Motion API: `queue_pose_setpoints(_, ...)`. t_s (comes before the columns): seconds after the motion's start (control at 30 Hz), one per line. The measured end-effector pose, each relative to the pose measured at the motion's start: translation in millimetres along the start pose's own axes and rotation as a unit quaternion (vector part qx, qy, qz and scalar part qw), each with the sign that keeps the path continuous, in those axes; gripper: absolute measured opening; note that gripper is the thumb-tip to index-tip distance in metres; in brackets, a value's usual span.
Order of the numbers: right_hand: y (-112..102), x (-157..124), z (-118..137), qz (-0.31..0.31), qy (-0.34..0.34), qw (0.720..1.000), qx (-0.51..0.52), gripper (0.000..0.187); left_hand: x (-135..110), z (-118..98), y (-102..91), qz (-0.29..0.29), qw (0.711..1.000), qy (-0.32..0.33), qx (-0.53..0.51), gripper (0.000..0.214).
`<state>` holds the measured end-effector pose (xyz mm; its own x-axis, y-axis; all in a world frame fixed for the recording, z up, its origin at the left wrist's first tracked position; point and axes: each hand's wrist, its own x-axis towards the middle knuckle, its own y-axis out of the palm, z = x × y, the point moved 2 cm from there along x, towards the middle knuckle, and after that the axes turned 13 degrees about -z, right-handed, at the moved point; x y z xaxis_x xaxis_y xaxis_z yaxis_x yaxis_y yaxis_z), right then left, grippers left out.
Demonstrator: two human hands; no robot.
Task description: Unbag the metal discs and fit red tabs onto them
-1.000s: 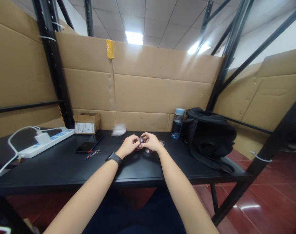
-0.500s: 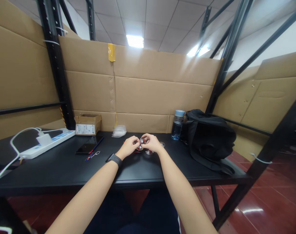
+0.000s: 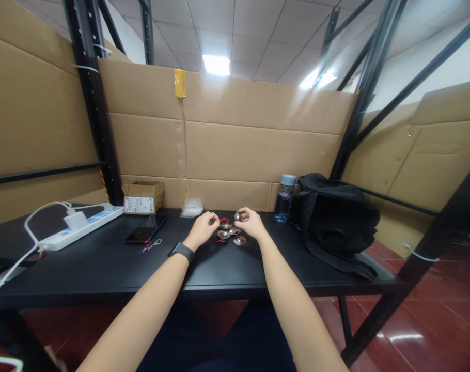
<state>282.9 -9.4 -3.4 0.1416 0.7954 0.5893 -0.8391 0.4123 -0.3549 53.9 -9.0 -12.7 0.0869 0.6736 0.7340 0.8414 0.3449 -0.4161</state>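
Right hand (image 3: 253,226): thumb and fingers pinching metal disc (image 3: 238,216), round, no long axis. Left hand (image 3: 201,230): fingertips nearly together beside red cord (image 3: 224,220), hold unclear. Other discs (image 3: 223,236) on black table (image 3: 219,271) between hands, bodyward of held disc.

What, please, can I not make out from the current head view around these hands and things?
In the head view:
Left hand: too small to tell whether it grips the red cord.
Metal disc: partly hidden by the right hand holding it.
Cardboard box: its walls hide the bottom inside.
Box label: print too small to read.
White cable: cut off by the bottom edge.
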Motion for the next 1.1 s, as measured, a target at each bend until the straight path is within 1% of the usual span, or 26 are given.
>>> queue_pose_setpoints(0.07,-6.7,4.4,-6.7,-0.038,0.018,0.999,-0.013,0.038,3.9,12.9,-8.6,-0.03,0.998,-0.011,0.053,0.016)
queue_pose_setpoints(0.13,-13.4,8.5,-13.8,-0.061,0.026,0.996,-0.061,0.037,6.5,27.2,-17.2,-0.025,0.995,-0.022,0.095,0.014)
queue_pose_setpoints(0.23,-21.9,12.9,-25.2,-0.063,0.017,0.982,-0.177,0.034,7.0,43.9,-27.7,0.007,0.99,-0.032,0.134,0.014)
queue_pose_setpoints(0.33,-27.7,14.2,-37.8,-0.045,0.026,0.968,-0.247,0.031,5.0,50.3,-32.2,0.03,0.986,-0.033,0.159,0.013)
queue_pose_setpoints(0.37,-29.1,14.1,-42.0,-0.036,0.037,0.965,-0.258,0.033,4.3,50.6,-32.5,0.033,0.986,-0.033,0.163,0.012)
queue_pose_setpoints(0.43,-31.7,13.3,-49.4,-0.024,0.06,0.96,-0.274,0.041,3.4,49.5,-32.1,0.033,0.985,-0.03,0.168,0.01)
queue_pose_setpoints(0.5,-34.7,12.6,-54.5,-0.028,0.078,0.953,-0.29,0.053,3.0,47.6,-31.8,0.027,0.983,-0.026,0.177,0.01)
queue_pose_setpoints(0.57,-37.9,12.2,-57.7,-0.038,0.094,0.946,-0.306,0.057,2.8,45.4,-32.3,0.029,0.981,-0.024,0.191,0.011)
queue_pose_setpoints(0.63,-40.2,12.1,-59.8,-0.04,0.114,0.941,-0.316,0.052,2.7,43.0,-33.4,0.039,0.977,-0.033,0.207,0.012)
queue_pose_setpoints(0.73,-40.9,11.9,-62.5,-0.022,0.145,0.935,-0.324,0.044,2.6,38.7,-35.6,0.057,0.968,-0.064,0.238,0.014)
queue_pose_setpoints(0.87,-40.2,11.8,-63.9,-0.005,0.157,0.929,-0.336,0.041,2.1,32.6,-36.8,0.061,0.955,-0.098,0.274,0.015)
queue_pose_setpoints(0.93,-40.8,11.8,-63.4,0.0,0.164,0.929,-0.331,0.039,1.3,30.7,-36.4,0.064,0.953,-0.104,0.277,0.014)
queue_pose_setpoints(1.1,-43.9,11.8,-60.9,0.012,0.184,0.931,-0.316,0.026,0.3,32.4,-35.6,0.056,0.958,-0.096,0.264,0.011)
